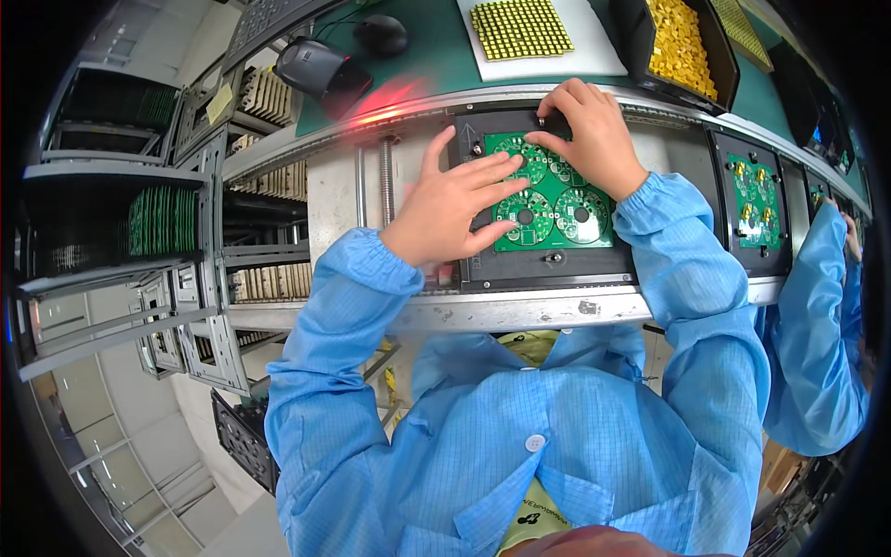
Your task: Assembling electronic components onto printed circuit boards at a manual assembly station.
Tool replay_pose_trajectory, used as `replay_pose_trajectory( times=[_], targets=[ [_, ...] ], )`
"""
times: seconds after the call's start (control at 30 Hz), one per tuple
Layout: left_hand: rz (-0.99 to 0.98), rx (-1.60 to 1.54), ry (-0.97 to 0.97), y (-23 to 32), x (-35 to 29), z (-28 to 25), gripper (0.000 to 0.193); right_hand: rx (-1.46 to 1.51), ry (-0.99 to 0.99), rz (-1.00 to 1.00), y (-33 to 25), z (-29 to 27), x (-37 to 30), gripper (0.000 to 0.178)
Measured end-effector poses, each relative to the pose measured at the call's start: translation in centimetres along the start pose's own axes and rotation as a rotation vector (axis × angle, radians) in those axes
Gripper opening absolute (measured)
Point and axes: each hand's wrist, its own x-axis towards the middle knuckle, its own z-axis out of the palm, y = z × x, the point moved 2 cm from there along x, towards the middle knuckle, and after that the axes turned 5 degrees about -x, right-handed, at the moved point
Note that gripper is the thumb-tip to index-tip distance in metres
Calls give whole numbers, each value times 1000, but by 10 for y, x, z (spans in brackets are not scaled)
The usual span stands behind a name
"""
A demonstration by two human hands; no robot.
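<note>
A green printed circuit board [557, 239] with several round sections lies in a black fixture [594, 267] in front of me. My left hand [444, 206] is open, its fingers spread over the board's left side, with fingertips at or just above the surface. At the fixture's far edge, my right hand [599, 139] has its thumb and index finger around a small clip [542, 121]. The right palm covers the board's upper right corner. Another clip [553, 258] sits at the near edge of the board.
Metal conveyor rails [520, 306] border the fixture. Beyond stand a handheld scanner [320, 72] glowing red, a mouse [380, 35], a tray of yellow parts [682, 46] and a yellow part panel [522, 28]. Right are another fixture [756, 200] and a co-worker's sleeve [817, 334]; left, board racks [162, 223].
</note>
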Motion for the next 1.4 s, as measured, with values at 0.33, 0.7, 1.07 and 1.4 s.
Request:
replay_pose_trajectory(
  times=[0.33, 0.7, 1.07, 1.4],
  targets=[
    [-56, 0, 3, 5, 4, 3, 52, -136, -443, -45, -46, -40, -75, 72],
    [-369, 242, 407, -5, 22, 7, 45, -238, -465, -75, -50, -31, -77, 90],
    [-463, 102, 332, -4, 38, 7, 34, -191, 83, 267, 2, -47, -59, 39],
    [-292, 149, 380, 5, 79, 31, 55, -26, 10, 121, 36, -43, -53, 10]
  ],
)
